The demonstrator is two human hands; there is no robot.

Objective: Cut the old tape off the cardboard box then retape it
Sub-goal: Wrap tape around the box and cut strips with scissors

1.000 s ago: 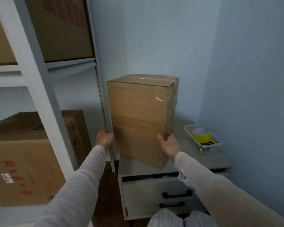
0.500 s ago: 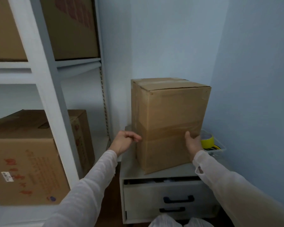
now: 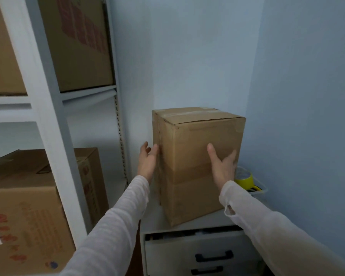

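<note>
A tall brown cardboard box (image 3: 195, 156) stands upright on a grey drawer cabinet (image 3: 153, 222), one corner turned toward me. Old clear tape (image 3: 189, 113) runs across its closed top flaps, and a wide band of tape crosses its middle. My left hand (image 3: 147, 162) lies flat against the box's left side with fingers straight. My right hand (image 3: 222, 164) rests open on the front face near the right edge. A yellow roll of tape (image 3: 245, 179) sits in a clear tray (image 3: 262, 191) behind the box's right side, partly hidden.
A white metal shelf rack (image 3: 48, 116) stands at the left with large cardboard boxes (image 3: 22, 212) on its shelves. Blue walls close in behind and to the right. The cabinet's top drawer (image 3: 187, 253) is slightly open below the box.
The box has been turned and slid back toward the wall corner. My left hand has gone from loosely curled to flat on the left side; my right hand shifted up onto the front face.
</note>
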